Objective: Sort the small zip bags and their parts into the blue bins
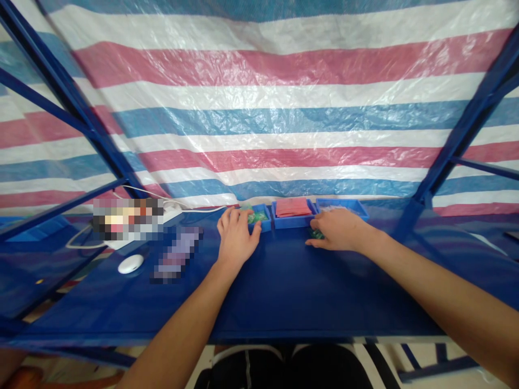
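Note:
My left hand (238, 235) rests at the left blue bin (265, 225), its fingers spread over the near left side. Green packets (256, 215) lie in that bin, partly covered by my fingers. My right hand (338, 229) is just in front of the right blue bin (359, 208), with thumb and fingers curled around a small dark green piece (316, 233) low over the table. The fingers hide most of the piece, so its kind is unclear. Between the hands, a middle blue bin (294, 222) holds a stack of pinkish-red sheets (292, 207). Clear plastic shows in the right bin.
On the blue table (284, 292), a round white case (130, 263) and a blurred-out flat object (177, 256) lie to the left. Behind them are a white power strip (140, 232) and cables. Blue metal posts (458, 129) and a striped tarp (275, 119) enclose the back.

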`<state>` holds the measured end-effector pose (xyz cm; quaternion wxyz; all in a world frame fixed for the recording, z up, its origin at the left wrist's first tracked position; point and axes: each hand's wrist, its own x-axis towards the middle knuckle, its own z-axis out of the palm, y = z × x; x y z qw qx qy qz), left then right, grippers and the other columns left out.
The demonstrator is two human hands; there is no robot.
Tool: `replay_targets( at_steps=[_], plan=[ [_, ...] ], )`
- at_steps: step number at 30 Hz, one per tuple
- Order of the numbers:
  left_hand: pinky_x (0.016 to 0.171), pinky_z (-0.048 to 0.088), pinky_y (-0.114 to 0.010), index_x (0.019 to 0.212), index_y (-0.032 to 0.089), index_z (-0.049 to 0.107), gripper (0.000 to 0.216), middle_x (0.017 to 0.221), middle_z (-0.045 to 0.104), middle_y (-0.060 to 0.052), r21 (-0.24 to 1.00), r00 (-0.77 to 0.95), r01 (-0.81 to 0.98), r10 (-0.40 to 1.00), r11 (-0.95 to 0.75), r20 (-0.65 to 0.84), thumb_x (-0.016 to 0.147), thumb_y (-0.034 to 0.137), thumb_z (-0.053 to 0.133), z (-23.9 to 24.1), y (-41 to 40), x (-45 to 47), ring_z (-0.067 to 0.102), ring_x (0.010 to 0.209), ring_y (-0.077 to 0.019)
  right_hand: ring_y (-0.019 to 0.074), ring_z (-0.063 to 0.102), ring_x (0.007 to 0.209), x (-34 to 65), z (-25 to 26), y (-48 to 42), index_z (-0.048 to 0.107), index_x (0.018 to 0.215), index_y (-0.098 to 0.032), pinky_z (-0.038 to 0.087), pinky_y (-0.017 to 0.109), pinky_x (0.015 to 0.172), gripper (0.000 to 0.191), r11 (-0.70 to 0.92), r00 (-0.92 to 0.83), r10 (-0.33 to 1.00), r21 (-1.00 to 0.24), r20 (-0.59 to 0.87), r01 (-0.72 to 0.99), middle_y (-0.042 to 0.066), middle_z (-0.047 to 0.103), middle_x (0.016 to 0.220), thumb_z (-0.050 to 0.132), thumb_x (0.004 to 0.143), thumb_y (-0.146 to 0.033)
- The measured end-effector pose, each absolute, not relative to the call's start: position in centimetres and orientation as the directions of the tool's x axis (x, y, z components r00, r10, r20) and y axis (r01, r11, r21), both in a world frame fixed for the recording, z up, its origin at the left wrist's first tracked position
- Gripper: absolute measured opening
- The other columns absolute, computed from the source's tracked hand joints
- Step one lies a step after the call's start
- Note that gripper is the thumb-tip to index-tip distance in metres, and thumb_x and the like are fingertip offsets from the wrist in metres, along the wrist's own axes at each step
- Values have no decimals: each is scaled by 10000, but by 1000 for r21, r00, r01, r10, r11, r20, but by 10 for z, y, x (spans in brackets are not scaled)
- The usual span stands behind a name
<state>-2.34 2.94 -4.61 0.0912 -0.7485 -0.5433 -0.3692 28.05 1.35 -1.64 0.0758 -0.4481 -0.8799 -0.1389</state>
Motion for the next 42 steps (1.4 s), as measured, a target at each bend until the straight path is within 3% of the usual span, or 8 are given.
replay_targets(
  at_steps=[11, 19, 23, 27, 29, 32, 37, 42],
  plan=[
    [1206, 290, -578, 1142, 238, 714, 343, 1600, 406, -114, 209, 89, 944, 808, -254, 582, 993, 487, 531, -42, 24, -21, 261, 1526, -380, 336, 741, 874, 275, -10, 2, 696, 1026, -156, 511, 393, 736, 366, 498, -530, 844, 246, 85, 832, 165, 745, 1022, 568, 947, -489],
    [1229, 155, -678, 1102, 263, 737, 269, 1285, 678, -95, 280, 124, 905, 827, -321, 548, 1002, 425, 546, -43, 28, -20, 432, 1408, -368, 269, 736, 825, 271, -17, 4, 656, 1048, -190, 450, 323, 688, 167, 600, -621, 780, 192, 72, 776, 111, 757, 984, 555, 921, -227],
    [1237, 106, -714, 1120, 238, 731, 253, 1369, 628, -114, 268, 149, 879, 761, -394, 632, 988, 398, 587, -39, 22, -17, 298, 1511, -407, 234, 722, 822, 266, -17, 4, 641, 1121, -193, 447, 307, 701, 209, 673, -678, 712, 99, 185, 733, 90, 749, 1003, 523, 949, -185],
    [1273, 210, -601, 1179, 230, 703, 243, 1380, 617, -106, 259, 279, 739, 632, -622, 723, 996, 345, 593, -30, 9, -7, 316, 1521, -349, 209, 698, 878, 259, -19, 3, 601, 1235, -197, 482, 306, 767, 266, 770, -668, 599, -88, 442, 632, 80, 733, 1046, 486, 995, -178],
    [1220, 359, -521, 1226, 232, 678, 264, 1336, 646, -101, 321, 376, 599, 611, -734, 697, 1000, 342, 599, -27, 2, 0, 480, 1406, -308, 202, 678, 838, 254, -22, 1, 604, 1224, -200, 500, 312, 758, 241, 802, -626, 562, -170, 541, 572, 79, 723, 1020, 498, 1008, -197],
    [936, 575, -389, 1414, 235, 560, 464, 1284, 685, -108, 519, 445, 445, 683, -730, 579, 979, 375, 640, -29, -5, 10, 680, 1069, -248, 189, 665, 797, 246, -27, -2, 601, 1245, -218, 534, 317, 735, 237, 826, -563, 548, -295, 618, 480, 76, 713, 1034, 510, 1026, -228],
    [823, 574, -322, 1491, 231, 480, 587, 1041, 739, -72, 762, 425, 251, 775, -597, 467, 954, 355, 683, -39, -4, 18, 717, 910, -215, 183, 688, 802, 237, -36, -5, 612, 1256, -238, 583, 322, 722, 232, 813, -416, 573, -424, 706, 399, 86, 712, 1082, 525, 1045, -276],
    [713, 526, -265, 1451, 212, 507, 583, 802, 644, 0, 872, 393, 103, 825, -479, 407, 934, 374, 723, -47, 5, 19, 649, 743, -157, 196, 694, 778, 232, -43, -2, 647, 1219, -262, 608, 341, 694, 221, 747, -232, 656, -572, 718, 340, 77, 721, 1040, 563, 1034, -349]
  ],
)
